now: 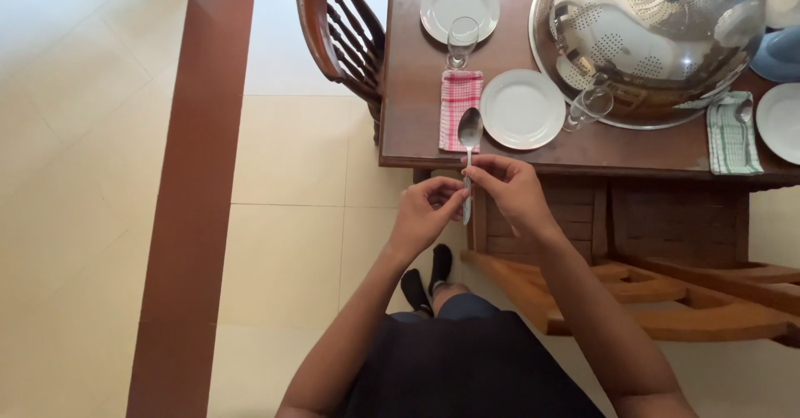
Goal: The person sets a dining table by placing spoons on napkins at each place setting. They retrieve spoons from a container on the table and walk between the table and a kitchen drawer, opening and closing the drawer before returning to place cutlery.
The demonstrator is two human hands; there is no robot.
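1. Left hand [423, 211]: fingers closed together on the lower part of the handle of a metal spoon [469, 147], pinching it from the left side.
2. Right hand [510, 190]: thumb and fingers clamped on the same handle, slightly higher up, from the right side. The two hands touch at the handle.
3. The spoon stands nearly upright in the view, bowl uppermost. It is held off the worktop [417, 93], just at the near edge; the bowl overlaps the near end of a red-and-white checked napkin [458, 101] in the picture. Whether the bowl touches the cloth cannot be told.
4. The napkin lies near the near-left corner of the worktop. Just to its right sits a white plate [522, 109], apart from the cloth.
5. A clear drinking glass [462, 41] stands beyond the napkin's far end, and behind it a second white plate [459, 7].
6. A large domed perforated metal cover [650, 35] occupies the middle of the worktop. A second glass [590, 105] stands at its near rim.
7. A green checked cloth [733, 135] lies at the near edge towards the right.
8. A wooden chair [337, 35] stands at the worktop's left edge on the tiled floor [83, 176].
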